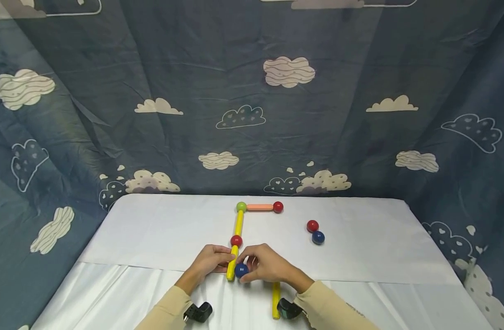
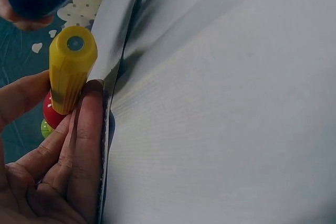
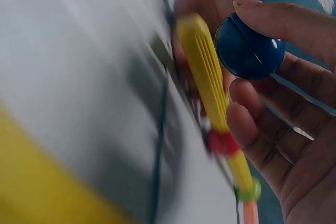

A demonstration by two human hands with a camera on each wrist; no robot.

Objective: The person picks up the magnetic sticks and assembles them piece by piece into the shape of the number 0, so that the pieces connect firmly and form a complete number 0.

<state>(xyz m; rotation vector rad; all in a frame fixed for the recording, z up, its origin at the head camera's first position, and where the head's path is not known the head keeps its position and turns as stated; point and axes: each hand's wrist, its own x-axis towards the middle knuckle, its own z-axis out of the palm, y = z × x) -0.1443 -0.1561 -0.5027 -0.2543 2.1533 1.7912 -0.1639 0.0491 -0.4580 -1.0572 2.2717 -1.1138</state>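
My left hand pinches the near yellow rod between thumb and fingers. That rod's far end joins a red ball. Beyond it a second yellow rod runs to a green ball, from which an orange rod leads right to another red ball. In my right hand a blue ball is held by thumb and fingertips. It is close to the near rod's free end, and the right wrist view shows a gap between them. A round hole shows in that rod end.
A loose red ball and a blue ball lie side by side to the right on the white-covered table. Another yellow rod lies near the right wrist, partly hidden. A dark cloud-patterned cloth hangs behind.
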